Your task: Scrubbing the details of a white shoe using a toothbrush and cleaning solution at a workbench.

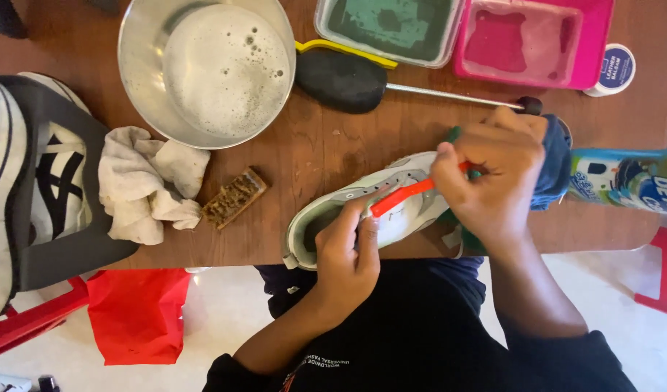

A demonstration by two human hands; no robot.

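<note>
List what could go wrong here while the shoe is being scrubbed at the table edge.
1. The white shoe hangs partly over the table edge, steadied only by the left hand; a hard stroke could tip it off.
2. The right hand works the red-handled brush close to the left fingers, which might get jabbed.
3. The metal bowl of foamy water stands near; a bump could spill it onto the rag.

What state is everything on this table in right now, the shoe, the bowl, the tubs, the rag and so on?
White low-top sneaker: on its side at the table edge, steadied by the left hand.
Red-handled brush: gripped by the right hand, lying against the sneaker.
Round metal bowl: upright, holding foamy liquid.
Clear tub and pink tub: both open.
White cloth rag: crumpled.
Brown scrub pad: lying flat, dirty.
</note>
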